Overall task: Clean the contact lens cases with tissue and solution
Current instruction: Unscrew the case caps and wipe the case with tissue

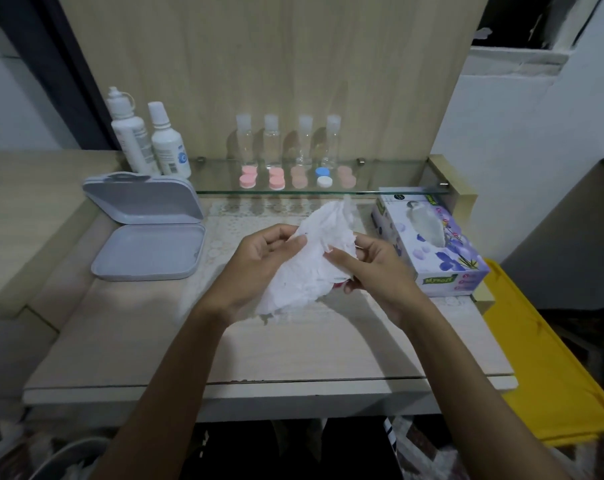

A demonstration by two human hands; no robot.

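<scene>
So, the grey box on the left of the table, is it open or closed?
Open. The grey box has its lid tilted up behind the base, and the shallow inside of the base shows.

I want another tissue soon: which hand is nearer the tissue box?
Right. The right hand holds the tissue just beside the tissue box; the left hand is farther, across the tissue.

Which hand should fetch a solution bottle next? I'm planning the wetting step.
Probably the left hand. The two white solution bottles stand at the back left, on its side. The right hand grips the tissue and seems to hold something pink under it, so it looks busier.
</scene>
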